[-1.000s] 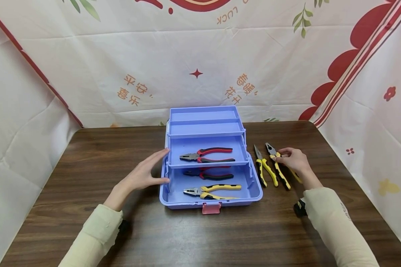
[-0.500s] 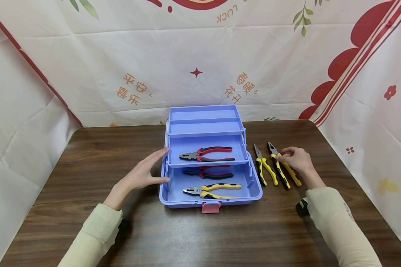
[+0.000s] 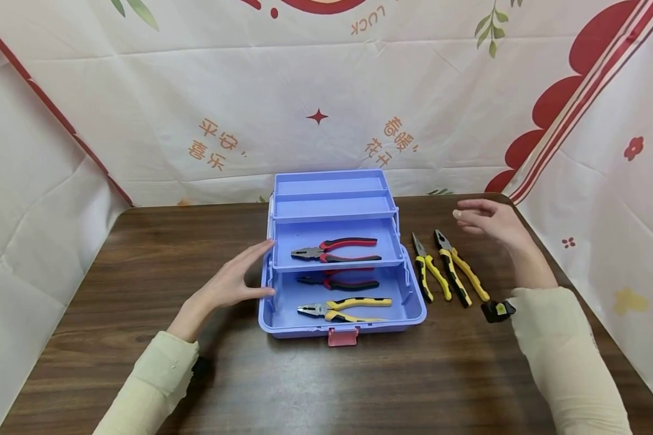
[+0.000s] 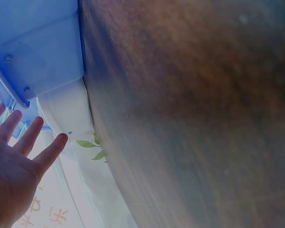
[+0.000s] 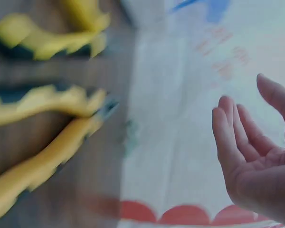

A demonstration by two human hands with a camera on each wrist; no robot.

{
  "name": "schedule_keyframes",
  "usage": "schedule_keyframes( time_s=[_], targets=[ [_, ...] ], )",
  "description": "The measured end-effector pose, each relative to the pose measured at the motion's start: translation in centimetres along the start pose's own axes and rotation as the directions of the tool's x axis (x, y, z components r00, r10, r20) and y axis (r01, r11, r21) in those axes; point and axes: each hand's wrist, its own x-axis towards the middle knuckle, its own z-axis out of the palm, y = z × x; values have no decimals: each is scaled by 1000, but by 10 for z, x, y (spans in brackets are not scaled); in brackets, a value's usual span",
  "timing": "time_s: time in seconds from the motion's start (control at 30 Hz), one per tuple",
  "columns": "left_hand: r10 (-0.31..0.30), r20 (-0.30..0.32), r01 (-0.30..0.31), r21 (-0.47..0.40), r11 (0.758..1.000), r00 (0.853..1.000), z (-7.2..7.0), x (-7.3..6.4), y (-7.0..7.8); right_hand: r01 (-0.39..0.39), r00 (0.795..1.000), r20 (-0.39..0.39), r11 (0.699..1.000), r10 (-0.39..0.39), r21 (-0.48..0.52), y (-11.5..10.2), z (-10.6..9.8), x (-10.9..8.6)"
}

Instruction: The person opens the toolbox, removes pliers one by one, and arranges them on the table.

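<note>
A blue toolbox (image 3: 283, 330) stands unfolded on the table, with a red latch at its front. My left hand (image 3: 230, 280) is at its left side, fingers spread and fingertips at the edge. Red-and-black pliers (image 3: 326, 252) lie in the lower tray; another red-and-black pair (image 3: 354, 284) and yellow-and-black pliers (image 3: 318, 310) lie in the bottom. Right of the box, yellow-handled needle-nose pliers (image 3: 421, 266) and yellow-and-black combination pliers (image 3: 457, 272) lie on the table. Above and behind the combination pliers is my right hand (image 3: 492, 222), fingers loosely bent, holding nothing.
The brown wooden table (image 3: 326, 386) carries everything. Behind it hangs a printed white cloth (image 3: 283, 78), which also closes off both sides. Two shallow upper trays (image 3: 334, 206) rise at the back of the toolbox.
The right hand has let go of the combination pliers and moved up and away to the right. Those pliers now lie with handles spread. The left hand has stayed put.
</note>
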Motion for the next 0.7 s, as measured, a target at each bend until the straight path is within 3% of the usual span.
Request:
schedule_keyframes(
  time_s=[0.13,0.27,0.53,0.7],
  targets=[
    [-14,6,14,-2,1000,1000,0,0,0,-6,998,67,992,-2,123,-43,21,-6],
    [-17,6,17,-4,1000,1000,1,0,-1,-30,985,174,978,-7,206,-67,38,-2],
    [-17,0,17,-20,1000,1000,1,0,0,-21,944,327,982,-43,189,-93,76,11],
    [-20,5,20,-21,1000,1000,0,-1,0,-32,896,440,982,-54,186,-97,104,15]
  ],
)
